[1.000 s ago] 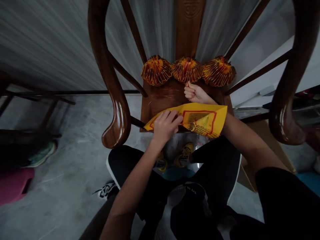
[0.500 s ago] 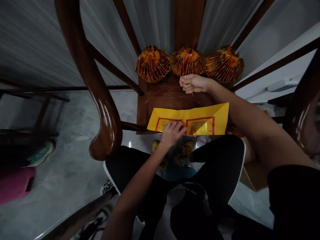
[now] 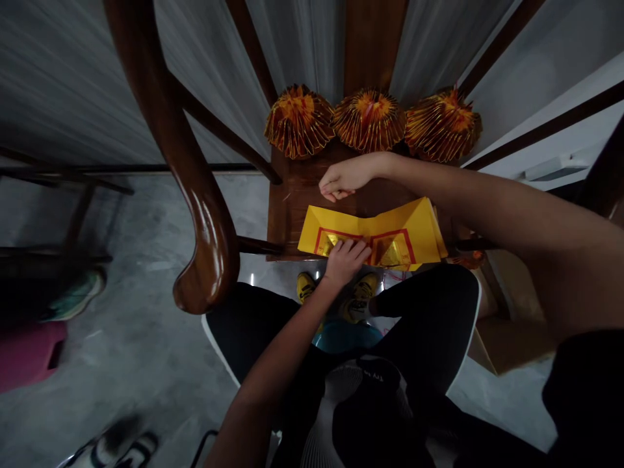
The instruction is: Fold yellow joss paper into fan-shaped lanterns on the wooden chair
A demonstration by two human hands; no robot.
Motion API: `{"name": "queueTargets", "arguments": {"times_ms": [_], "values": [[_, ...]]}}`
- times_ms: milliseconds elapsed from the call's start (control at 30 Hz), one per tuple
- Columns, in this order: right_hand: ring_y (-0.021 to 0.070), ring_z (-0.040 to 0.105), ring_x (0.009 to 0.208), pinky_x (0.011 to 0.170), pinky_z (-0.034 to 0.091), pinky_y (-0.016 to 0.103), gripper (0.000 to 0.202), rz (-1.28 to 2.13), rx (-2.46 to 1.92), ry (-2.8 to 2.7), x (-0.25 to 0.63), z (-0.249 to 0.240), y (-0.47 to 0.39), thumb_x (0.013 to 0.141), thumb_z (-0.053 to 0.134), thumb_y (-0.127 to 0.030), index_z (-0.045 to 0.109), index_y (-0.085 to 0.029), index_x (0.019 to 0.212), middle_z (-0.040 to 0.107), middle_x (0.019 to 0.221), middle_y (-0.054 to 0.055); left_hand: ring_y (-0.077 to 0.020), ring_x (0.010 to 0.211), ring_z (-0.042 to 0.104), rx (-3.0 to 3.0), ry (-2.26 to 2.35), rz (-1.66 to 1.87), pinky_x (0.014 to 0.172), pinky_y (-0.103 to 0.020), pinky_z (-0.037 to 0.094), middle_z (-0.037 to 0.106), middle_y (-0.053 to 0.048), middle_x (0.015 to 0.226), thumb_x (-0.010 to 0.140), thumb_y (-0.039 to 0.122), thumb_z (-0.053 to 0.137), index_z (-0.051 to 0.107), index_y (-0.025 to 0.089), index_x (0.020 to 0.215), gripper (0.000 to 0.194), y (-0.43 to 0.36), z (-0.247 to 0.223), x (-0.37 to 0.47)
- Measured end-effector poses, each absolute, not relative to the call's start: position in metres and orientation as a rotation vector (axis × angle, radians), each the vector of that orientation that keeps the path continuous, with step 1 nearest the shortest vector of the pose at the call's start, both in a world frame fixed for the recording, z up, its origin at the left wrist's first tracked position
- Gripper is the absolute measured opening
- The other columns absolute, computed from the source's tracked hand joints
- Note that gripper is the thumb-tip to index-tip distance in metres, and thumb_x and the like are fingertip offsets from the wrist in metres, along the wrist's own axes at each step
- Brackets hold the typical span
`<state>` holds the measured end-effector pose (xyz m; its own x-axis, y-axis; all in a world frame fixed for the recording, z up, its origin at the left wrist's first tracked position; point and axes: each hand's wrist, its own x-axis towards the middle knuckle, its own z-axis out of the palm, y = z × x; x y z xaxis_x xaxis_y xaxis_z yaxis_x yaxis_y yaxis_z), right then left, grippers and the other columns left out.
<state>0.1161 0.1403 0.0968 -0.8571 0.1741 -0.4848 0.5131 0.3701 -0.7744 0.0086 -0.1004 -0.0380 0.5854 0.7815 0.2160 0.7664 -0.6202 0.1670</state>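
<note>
A yellow stack of joss paper [image 3: 419,227], with red-framed gold squares, lies along the front edge of the wooden chair seat [image 3: 277,218]. It is creased at the middle, and layered sheet edges show at its right end. My left hand [image 3: 345,261] grips it near the middle, fingers curled over the top; the thumb is hidden. Beyond the paper, my right hand [image 3: 347,179] hovers over the seat with curled fingers; whatever they hold is too small to make out. Behind it sit three pleated paper fans, left [image 3: 299,127], middle [image 3: 369,123] and right [image 3: 442,127].
A curved chair arm [image 3: 207,240] rises at the left. Cardboard boxes [image 3: 511,344] stand on the floor at the right, near my knee. Below the seat are my yellow shoes [image 3: 361,292] and a blue object [image 3: 346,336]. A pink stool [image 3: 29,354] is far left.
My right hand has moved left across the seat, in front of the fans. The joss paper has shifted slightly right and bent more at its middle, with my left hand still on it.
</note>
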Motion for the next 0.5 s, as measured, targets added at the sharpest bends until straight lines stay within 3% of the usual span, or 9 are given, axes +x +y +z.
{"name": "queueTargets", "arguments": {"times_ms": [200,300,500], "values": [[0.0075,0.05,0.059,0.06,0.036,0.023,0.04,-1.731,0.658,2.339,0.126,0.112,0.148,0.111,0.064,-0.046,0.066,-0.017,0.085,0.06,0.07,-0.004,-0.0267,0.103,0.07,2.696,1.422,0.429,0.085,-0.042,0.053,0.082,-0.008,0.126,0.11,0.022,0.056,0.078,0.025,0.117,0.023,-0.102,-0.045,0.011],[0.0071,0.042,0.056,0.055,0.035,0.022,0.042,-1.93,0.851,2.348,0.129,0.109,0.142,0.113,0.062,-0.047,0.063,-0.017,0.084,0.052,0.065,-0.005,-0.0275,0.105,0.07,2.656,1.469,0.422,0.087,-0.043,0.054,0.081,-0.008,0.129,0.11,0.022,0.056,0.078,0.024,0.118,0.024,-0.103,-0.043,0.015],[0.0089,0.031,0.054,0.049,0.033,0.019,0.042,-2.17,1.216,2.405,0.116,0.097,0.122,0.118,0.049,-0.035,0.058,-0.019,0.08,0.042,0.059,-0.007,-0.0317,0.122,0.067,2.575,1.523,0.345,0.101,-0.047,0.055,0.074,-0.012,0.145,0.109,0.02,0.054,0.071,0.024,0.142,0.037,-0.101,-0.024,0.026]]}}
